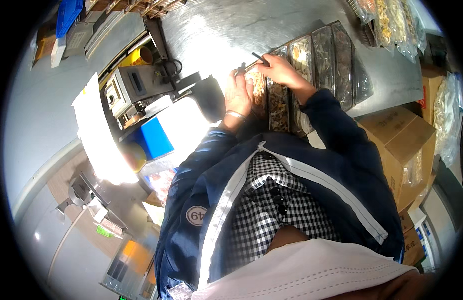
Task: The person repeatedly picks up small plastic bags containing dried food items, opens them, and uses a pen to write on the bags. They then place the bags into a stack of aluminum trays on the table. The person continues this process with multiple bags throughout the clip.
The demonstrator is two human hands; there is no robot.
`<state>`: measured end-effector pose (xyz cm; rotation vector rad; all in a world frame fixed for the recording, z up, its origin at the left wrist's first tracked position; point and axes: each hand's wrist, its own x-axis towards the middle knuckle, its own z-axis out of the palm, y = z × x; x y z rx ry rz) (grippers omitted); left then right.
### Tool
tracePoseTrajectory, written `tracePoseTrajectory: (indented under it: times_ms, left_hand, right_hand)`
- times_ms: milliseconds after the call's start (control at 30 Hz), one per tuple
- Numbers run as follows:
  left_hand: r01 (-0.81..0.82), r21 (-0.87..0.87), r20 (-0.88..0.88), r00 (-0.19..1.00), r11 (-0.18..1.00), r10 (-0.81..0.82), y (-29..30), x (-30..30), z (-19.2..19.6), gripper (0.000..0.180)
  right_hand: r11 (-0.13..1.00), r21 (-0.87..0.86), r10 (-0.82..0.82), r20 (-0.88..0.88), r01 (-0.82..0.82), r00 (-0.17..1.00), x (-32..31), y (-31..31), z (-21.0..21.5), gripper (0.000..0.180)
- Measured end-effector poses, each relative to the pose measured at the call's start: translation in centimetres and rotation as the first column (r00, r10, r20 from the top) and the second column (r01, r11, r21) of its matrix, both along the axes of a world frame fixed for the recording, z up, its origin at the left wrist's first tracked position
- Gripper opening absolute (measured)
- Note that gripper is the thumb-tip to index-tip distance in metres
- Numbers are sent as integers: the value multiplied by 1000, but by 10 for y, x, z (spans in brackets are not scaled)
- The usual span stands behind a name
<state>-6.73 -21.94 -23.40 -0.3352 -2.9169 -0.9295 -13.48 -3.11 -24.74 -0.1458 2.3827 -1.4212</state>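
Note:
My right hand is closed around a black marker-like stick, which slants up and left from the fingers over the packs. To its left, my left hand reaches forward with fingers stretched and thumb a little apart, beside the leftmost clear pack of orange-brown dried food. A small dark shape shows by its fingertips; I cannot tell whether it is a shadow or a thing. The packs stand in a row under my right arm: a brown one, a pale one and darker ones toward the right.
Brightly lit, the metal table extends ahead. At left are a grey machine, a yellow cup-like thing and a white and blue surface. Cardboard boxes stand at right, with bagged dried goods at the far right.

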Motion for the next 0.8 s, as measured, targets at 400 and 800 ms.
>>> tracePoseTrajectory:
  times_ms: [400, 800]
  left_hand:
    - [-18, -357, 70, 997, 934, 45, 5, -4, -20, 93]
    - [179, -312, 105, 983, 933, -153, 23, -4, -27, 80]
  right_hand:
    - [928, 351, -78, -153, 128, 985, 13, -28, 23, 26]
    - [912, 402, -45, -94, 79, 995, 6, -26, 21, 22]
